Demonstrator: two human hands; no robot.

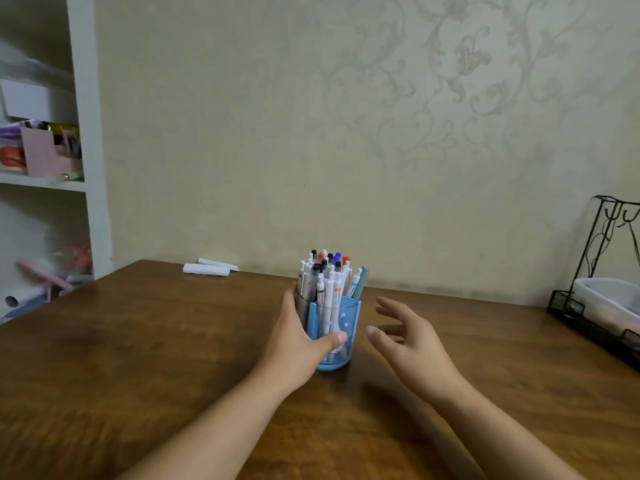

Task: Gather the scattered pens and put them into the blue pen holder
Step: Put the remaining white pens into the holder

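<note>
Gripping blue pen holder [341, 327] — labels unreadable

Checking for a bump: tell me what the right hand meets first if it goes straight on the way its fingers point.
Probably the pen holder. The right hand is open, fingers aimed left toward it; depth is uncertain.

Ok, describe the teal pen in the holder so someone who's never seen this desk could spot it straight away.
Start at the wooden table and find the blue pen holder near its middle, gripped by the left hand. Look at the right edge of the pens standing in it. The teal pen leans outward there, a solid grey-green barrel, while its neighbours are white with coloured caps.
</note>
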